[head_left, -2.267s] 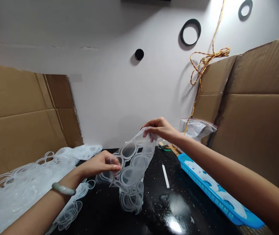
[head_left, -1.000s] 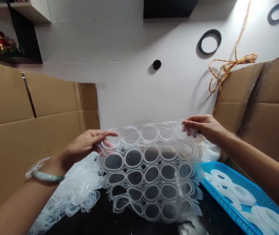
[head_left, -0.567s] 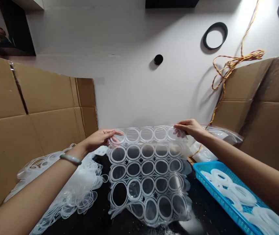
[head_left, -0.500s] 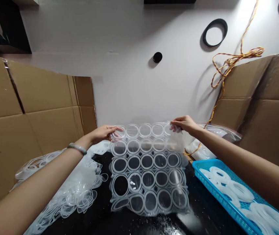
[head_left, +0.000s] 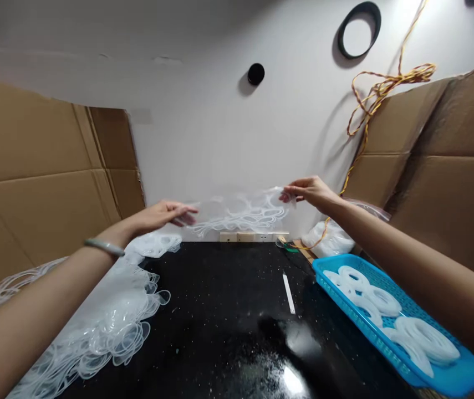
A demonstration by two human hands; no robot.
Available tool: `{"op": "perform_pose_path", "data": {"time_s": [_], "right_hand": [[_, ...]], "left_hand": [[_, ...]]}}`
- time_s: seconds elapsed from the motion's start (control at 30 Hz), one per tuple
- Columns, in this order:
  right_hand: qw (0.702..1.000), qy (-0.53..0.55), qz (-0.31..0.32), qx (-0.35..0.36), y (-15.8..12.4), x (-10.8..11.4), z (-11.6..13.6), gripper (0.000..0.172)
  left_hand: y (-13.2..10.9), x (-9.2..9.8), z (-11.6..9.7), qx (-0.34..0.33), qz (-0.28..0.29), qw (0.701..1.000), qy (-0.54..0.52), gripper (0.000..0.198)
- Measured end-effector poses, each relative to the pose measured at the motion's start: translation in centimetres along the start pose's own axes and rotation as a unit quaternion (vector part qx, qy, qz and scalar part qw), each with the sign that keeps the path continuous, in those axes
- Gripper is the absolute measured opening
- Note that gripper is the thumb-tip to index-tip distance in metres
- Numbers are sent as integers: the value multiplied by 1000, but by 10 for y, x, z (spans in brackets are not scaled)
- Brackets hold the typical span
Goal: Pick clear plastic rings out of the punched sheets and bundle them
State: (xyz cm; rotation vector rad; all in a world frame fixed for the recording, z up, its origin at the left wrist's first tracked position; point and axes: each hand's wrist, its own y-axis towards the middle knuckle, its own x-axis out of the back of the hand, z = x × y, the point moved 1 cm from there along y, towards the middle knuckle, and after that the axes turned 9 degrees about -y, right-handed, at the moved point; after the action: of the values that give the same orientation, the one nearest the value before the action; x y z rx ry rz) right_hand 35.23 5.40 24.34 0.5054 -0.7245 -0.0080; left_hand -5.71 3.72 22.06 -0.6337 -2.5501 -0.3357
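A clear plastic sheet with rows of white rings [head_left: 240, 213] is lifted above the far edge of the black table, foreshortened and blurred. My right hand [head_left: 309, 191] pinches its right end. At the left end, my left hand [head_left: 164, 216] has fingers closed at the sheet's corner, partly smeared by motion. Below my left forearm spreads a heap of clear plastic ring sheets [head_left: 112, 299]. A blue basket [head_left: 357, 316] near my right forearm holds several white rings [head_left: 380, 302].
A thin white strip [head_left: 289, 293] lies on the black table [head_left: 220, 288]. Power sockets [head_left: 245, 237] line the wall's foot. Cardboard panels stand left [head_left: 41, 144] and right [head_left: 457, 188]. A yellow twisted cord [head_left: 370, 105] hangs beside a white plastic bag [head_left: 330, 238].
Both hands have raised the ring sheet toward the wall, swinging its hanging part up and away, so the tabletop and white strip now show. The camera view has shifted.
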Motion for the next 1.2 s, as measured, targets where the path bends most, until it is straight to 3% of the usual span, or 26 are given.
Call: {"op": "perform_pose_path", "data": {"time_s": [0.1,0.3,0.4,0.5,0.6,0.73,0.83,0.93,1.07,1.2], "right_hand": [[997,-6,77,-22,-55,-20,-26,43],[985,-5,167,-51,-183,-74,-65,43],[984,-4,169,-49,-225,-94,-74,38],[989,-10,144,-20,-247,-102,-77,33],[990,-48,128,31,-257,-105,-79,29],[976,-130,155,76,-268,-108,-83,28],[968,-156,176,85,-275,-106,-82,28],[968,-172,177,49,-266,-103,-79,27],[952,-268,120,-83,-220,-110,-81,29],[874,-424,111,-212,-164,-132,-94,28]], "left_hand": [[-44,-38,34,-22,52,998,38,41],[-124,-113,107,-67,90,982,154,35],[-148,-136,135,-97,87,965,228,38],[-160,-147,149,-118,60,952,275,42],[-163,-152,153,-159,51,939,300,44],[-168,-157,152,-191,55,915,352,46],[-172,-157,147,-186,47,901,390,54],[-166,-156,138,-181,39,906,380,56],[-118,-169,121,-151,47,933,322,37],[-34,-201,116,-115,75,950,282,52]]}}
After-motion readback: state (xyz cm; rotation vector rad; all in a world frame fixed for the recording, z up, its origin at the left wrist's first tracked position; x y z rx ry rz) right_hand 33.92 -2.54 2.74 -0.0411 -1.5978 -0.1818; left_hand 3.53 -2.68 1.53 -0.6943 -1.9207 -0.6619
